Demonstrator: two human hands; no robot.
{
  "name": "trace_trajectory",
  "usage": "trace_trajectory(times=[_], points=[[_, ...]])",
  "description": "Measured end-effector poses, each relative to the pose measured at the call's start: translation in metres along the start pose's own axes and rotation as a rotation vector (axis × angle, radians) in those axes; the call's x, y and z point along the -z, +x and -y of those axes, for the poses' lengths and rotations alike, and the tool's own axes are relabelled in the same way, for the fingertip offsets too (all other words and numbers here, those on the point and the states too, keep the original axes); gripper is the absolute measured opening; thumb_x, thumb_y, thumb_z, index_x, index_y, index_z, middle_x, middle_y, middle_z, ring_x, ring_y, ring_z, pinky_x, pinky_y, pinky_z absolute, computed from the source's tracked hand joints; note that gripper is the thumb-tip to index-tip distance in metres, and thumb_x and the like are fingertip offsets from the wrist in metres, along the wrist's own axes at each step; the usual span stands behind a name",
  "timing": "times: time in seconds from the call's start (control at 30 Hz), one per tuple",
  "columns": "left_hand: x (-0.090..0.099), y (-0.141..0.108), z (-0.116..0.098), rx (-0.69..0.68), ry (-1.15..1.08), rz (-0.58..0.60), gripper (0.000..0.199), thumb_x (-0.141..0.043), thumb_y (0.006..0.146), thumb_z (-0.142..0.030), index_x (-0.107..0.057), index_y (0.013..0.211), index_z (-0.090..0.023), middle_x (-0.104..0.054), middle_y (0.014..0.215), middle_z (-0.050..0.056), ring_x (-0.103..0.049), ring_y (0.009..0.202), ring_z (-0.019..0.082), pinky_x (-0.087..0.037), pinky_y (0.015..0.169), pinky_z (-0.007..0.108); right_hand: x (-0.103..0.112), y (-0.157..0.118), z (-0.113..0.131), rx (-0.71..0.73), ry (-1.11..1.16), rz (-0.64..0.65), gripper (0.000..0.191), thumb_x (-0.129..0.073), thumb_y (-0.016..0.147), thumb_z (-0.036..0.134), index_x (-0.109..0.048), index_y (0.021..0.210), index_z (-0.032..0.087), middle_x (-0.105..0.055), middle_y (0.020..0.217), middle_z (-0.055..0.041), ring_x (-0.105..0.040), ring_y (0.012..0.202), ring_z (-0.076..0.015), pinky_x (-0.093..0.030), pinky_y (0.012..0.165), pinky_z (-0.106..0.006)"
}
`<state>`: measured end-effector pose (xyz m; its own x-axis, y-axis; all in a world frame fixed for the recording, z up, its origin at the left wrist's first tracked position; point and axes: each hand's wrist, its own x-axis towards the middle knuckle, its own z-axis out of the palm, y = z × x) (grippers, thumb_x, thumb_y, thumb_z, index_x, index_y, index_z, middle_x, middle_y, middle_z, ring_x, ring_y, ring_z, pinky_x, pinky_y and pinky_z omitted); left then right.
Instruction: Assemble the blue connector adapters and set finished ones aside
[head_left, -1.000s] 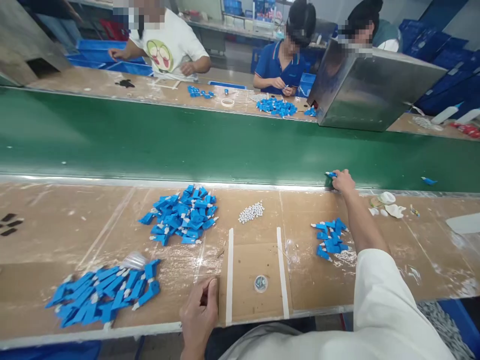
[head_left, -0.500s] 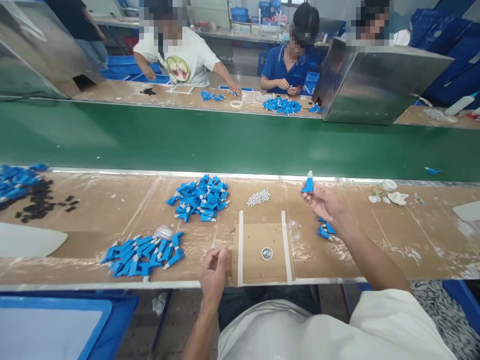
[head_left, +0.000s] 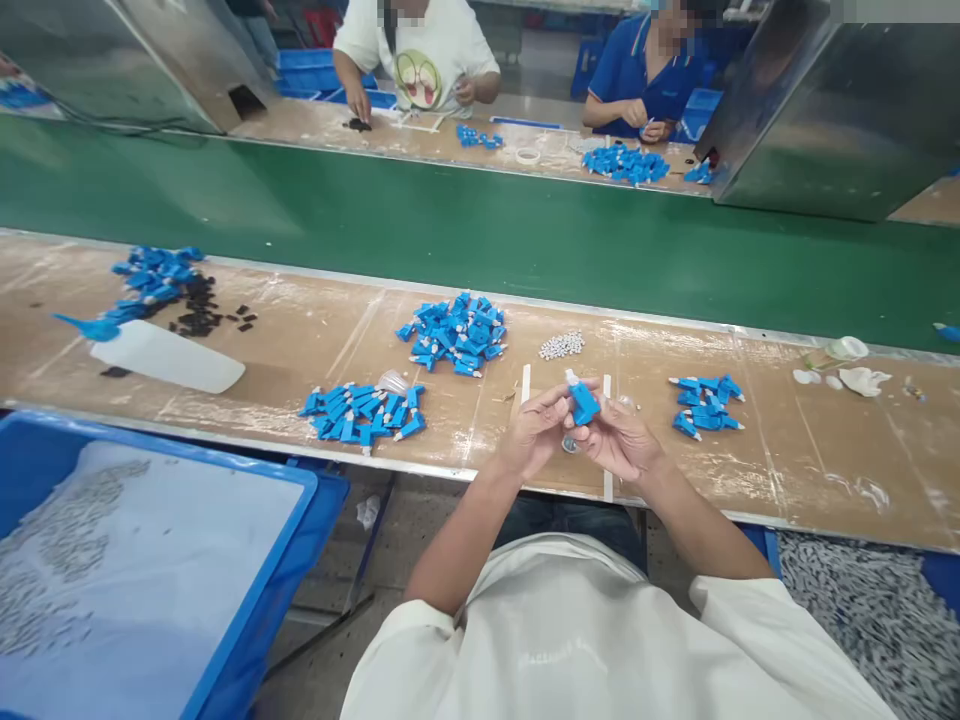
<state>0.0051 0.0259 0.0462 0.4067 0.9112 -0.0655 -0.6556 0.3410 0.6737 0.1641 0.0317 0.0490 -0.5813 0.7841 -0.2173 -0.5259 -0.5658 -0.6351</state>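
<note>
Both my hands are together over the front of the bench, at a small blue plastic part with a white tip (head_left: 583, 402). My right hand (head_left: 621, 440) pinches it from the right with the tip pointing up. My left hand (head_left: 534, 428) closes on it from the left, fingers at its side. Beneath them, partly covered, lies a small round metallic piece (head_left: 569, 444) between two white tape strips (head_left: 608, 480). Just beyond is a small heap of grey-white bits (head_left: 561, 345). Similar blue parts lie in a pile (head_left: 456, 335) ahead, a nearer pile (head_left: 360, 415) and a right-hand group (head_left: 706, 405).
A white squeeze bottle with a blue nozzle (head_left: 169, 355) lies left, by black pieces (head_left: 199, 310). Blue bins (head_left: 307, 490) stand below the bench. A green belt (head_left: 450, 225) runs across; co-workers sit beyond it. A clear cup (head_left: 846, 349) lies at right.
My right hand has brought the blue part from the right to the middle, and my left hand has come up to meet it. The view has turned left and down.
</note>
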Motion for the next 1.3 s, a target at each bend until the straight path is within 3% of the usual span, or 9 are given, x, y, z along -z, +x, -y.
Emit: trace_trajectory(times=[0.17,0.27,0.37,0.5,0.67,0.9,1.07,1.3], points=[[0.008,-0.004,0.005,0.022,-0.006,-0.042,0.047,-0.091,0.067,-0.045,-0.079,0.101,-0.015,-0.075,0.1,0.01,-0.065,0.077,0.016,-0.053,0.074,0.03,0.0,-0.003,-0.005,-0.064,-0.075,-0.06,0.04,-0.089,0.074,0.051,-0.071,0.093,0.021,-0.073,0.083,-0.0014,-0.066,0.068,-0.0101,-0.055,0.058,-0.017],[0.018,-0.006,0.006,-0.007,-0.096,-0.188,0.03,-0.087,0.075,-0.036,-0.076,0.092,-0.015,-0.077,0.102,0.011,-0.072,0.094,0.021,-0.055,0.091,0.034,0.004,-0.01,-0.003,-0.047,-0.202,-0.154,0.047,-0.082,0.077,0.062,-0.071,0.094,0.019,-0.067,0.075,-0.0004,-0.058,0.06,-0.0091,-0.049,0.052,-0.019],[0.035,-0.008,0.007,-0.013,-0.231,-0.388,0.011,-0.074,0.086,-0.026,-0.074,0.089,-0.016,-0.078,0.1,0.01,-0.073,0.106,0.023,-0.052,0.105,0.04,0.019,-0.019,-0.003,0.064,-0.505,-0.33,0.047,-0.077,0.08,0.065,-0.069,0.084,0.019,-0.05,0.058,0.0054,-0.037,0.047,-0.0073,-0.032,0.042,-0.02],[0.056,-0.01,0.014,0.079,-0.322,-0.531,0.016,-0.059,0.096,-0.022,-0.073,0.09,-0.015,-0.078,0.098,0.01,-0.074,0.101,0.019,-0.056,0.099,0.034,0.043,-0.022,-0.01,0.184,-1.013,-0.489,0.046,-0.08,0.075,0.063,-0.07,0.08,0.018,-0.057,0.065,0.0017,-0.047,0.058,-0.0118,-0.039,0.055,-0.026],[0.067,-0.007,0.024,0.127,-0.369,-0.57,0.02,-0.054,0.099,-0.021,-0.073,0.096,-0.015,-0.077,0.097,0.009,-0.073,0.087,0.015,-0.058,0.084,0.026,0.062,-0.013,-0.024,0.202,-1.236,-0.492,0.046,-0.078,0.076,0.059,-0.079,0.098,0.019,-0.063,0.076,-0.0016,-0.048,0.065,-0.0152,-0.043,0.063,-0.03],[0.073,-0.004,0.031,0.192,-0.402,-0.608,0.024,-0.05,0.102,-0.021,-0.072,0.096,-0.013,-0.077,0.099,0.01,-0.074,0.092,0.015,-0.058,0.08,0.023,0.067,0.001,-0.035,0.237,-1.254,-0.465,0.039,-0.072,0.082,0.058,-0.081,0.088,0.02,-0.059,0.071,-0.0021,-0.048,0.064,-0.0168,-0.043,0.064,-0.033],[0.075,-0.005,0.032,0.178,-0.399,-0.597,0.018,-0.054,0.1,-0.021,-0.071,0.101,-0.012,-0.077,0.097,0.01,-0.074,0.088,0.015,-0.059,0.078,0.024,0.063,-0.008,-0.032,0.349,-1.317,-0.411,0.033,-0.069,0.088,0.054,-0.084,0.09,0.025,-0.06,0.074,-0.004,-0.05,0.066,-0.0184,-0.044,0.064,-0.035],[0.072,-0.006,0.032,0.156,-0.411,-0.588,0.011,-0.06,0.096,-0.018,-0.068,0.09,-0.014,-0.077,0.09,0.007,-0.075,0.077,0.012,-0.058,0.068,0.019,0.06,-0.024,-0.033,0.484,-1.36,-0.401,0.026,-0.066,0.093,0.049,-0.084,0.093,0.03,-0.073,0.084,-0.0075,-0.061,0.075,-0.0229,-0.049,0.066,-0.038]])
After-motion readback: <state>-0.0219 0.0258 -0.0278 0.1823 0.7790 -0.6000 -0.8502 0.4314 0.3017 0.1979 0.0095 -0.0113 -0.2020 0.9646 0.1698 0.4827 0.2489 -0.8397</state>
